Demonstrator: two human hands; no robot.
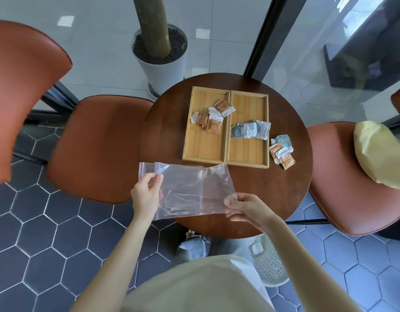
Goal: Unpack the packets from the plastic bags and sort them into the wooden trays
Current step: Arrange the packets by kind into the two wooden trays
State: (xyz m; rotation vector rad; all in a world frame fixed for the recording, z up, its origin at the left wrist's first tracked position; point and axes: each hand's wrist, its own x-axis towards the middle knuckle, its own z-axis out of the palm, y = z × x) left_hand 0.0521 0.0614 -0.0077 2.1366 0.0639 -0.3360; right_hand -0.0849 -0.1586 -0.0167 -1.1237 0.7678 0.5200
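A clear plastic zip bag (192,190) is stretched between my hands over the near edge of the round table; it looks empty. My left hand (147,194) pinches its left side below the zip strip. My right hand (244,208) pinches its lower right corner. Two wooden trays lie side by side behind it. The left tray (201,149) holds several brown packets (213,118). The right tray (248,152) holds grey-green packets (251,129). A few loose brown and grey-green packets (282,149) lie on the table right of the trays.
The dark round table (163,140) stands between brown chairs (93,145) on the left and right. A yellow cushion (379,154) rests on the right chair. A white plant pot (160,61) stands behind the table. A white mesh basket (269,260) sits on the floor under the table.
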